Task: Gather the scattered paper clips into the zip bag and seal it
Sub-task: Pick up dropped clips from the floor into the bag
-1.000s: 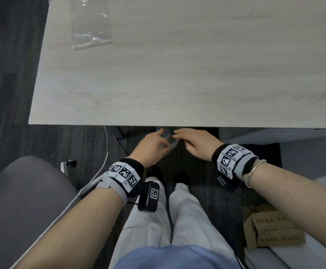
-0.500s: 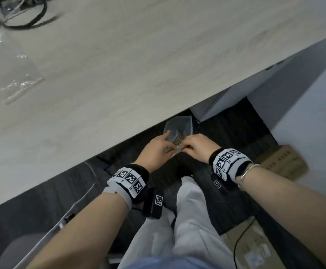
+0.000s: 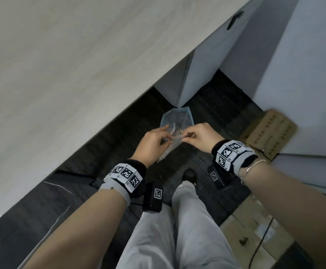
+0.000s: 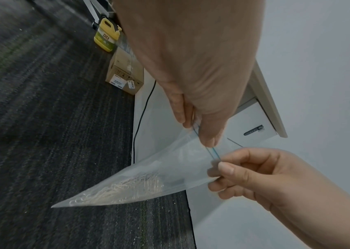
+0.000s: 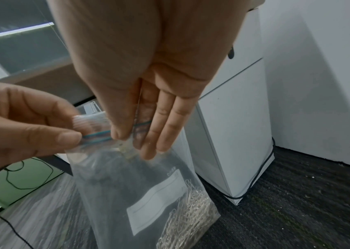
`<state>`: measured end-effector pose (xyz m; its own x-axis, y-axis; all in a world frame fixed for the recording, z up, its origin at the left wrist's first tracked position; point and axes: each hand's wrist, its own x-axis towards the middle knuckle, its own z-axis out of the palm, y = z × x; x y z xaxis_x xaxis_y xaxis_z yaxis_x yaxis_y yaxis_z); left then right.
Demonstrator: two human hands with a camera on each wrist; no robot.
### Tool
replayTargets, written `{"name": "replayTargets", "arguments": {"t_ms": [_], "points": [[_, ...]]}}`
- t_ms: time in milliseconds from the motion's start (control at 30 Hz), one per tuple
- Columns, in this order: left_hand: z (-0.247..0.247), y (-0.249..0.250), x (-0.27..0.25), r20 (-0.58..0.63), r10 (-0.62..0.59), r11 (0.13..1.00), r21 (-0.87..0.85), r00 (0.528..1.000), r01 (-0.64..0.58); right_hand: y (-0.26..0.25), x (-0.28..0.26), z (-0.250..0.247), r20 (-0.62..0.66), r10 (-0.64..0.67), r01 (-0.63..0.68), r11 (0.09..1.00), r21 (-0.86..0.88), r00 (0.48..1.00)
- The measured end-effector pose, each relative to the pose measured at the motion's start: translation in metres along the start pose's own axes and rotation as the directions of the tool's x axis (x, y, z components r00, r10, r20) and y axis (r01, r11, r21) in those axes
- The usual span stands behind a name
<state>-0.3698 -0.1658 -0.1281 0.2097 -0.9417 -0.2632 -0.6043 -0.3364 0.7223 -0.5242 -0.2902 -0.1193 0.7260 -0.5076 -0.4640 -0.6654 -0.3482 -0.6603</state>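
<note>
A clear zip bag [image 3: 177,118] with a blue zip strip hangs below the table edge, over the dark carpet. A heap of silver paper clips [image 5: 189,210] lies in its bottom corner, the same paper clips [image 4: 116,190] showing in the left wrist view. My left hand [image 3: 167,135] pinches the zip strip at the top of the bag [image 4: 148,176] between thumb and fingers. Close beside it, my right hand [image 3: 187,135] pinches the same strip, thumb in front and fingers behind the bag [image 5: 148,193]. Whether the strip between them is pressed closed is unclear.
The pale wood table [image 3: 61,74] runs across the upper left. A white cabinet [image 3: 197,65] stands just beyond the bag. Cardboard boxes [image 3: 270,133] lie on the floor at right. A yellow jug [image 4: 106,37] and a carton [image 4: 125,72] stand along the wall.
The head view has swung right and tilted, so the spare bag on the table is out of sight. Both hands stay on the bag top, which now shows fully below the table edge.
</note>
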Motion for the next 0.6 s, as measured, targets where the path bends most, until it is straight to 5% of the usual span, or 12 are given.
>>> {"name": "replayTargets", "arguments": {"t_ms": [233,467,600], "points": [[0.046,-0.011,0.049,0.070,0.052,0.999,0.013,0.996,-0.053,0.068,0.017,-0.001,0.000,0.023,-0.023,0.999,-0.031,1.000],[0.093,-0.070,0.094,0.161,0.025,0.996,-0.090,0.987,-0.010,0.126,0.055,0.039,-0.010,0.039,-0.039,0.999,-0.032,0.999],[0.121,-0.110,0.110,0.111,0.049,0.991,-0.131,0.993,-0.034,0.150,0.082,0.066,-0.070,0.042,-0.039,0.998,0.046,0.997]]}}
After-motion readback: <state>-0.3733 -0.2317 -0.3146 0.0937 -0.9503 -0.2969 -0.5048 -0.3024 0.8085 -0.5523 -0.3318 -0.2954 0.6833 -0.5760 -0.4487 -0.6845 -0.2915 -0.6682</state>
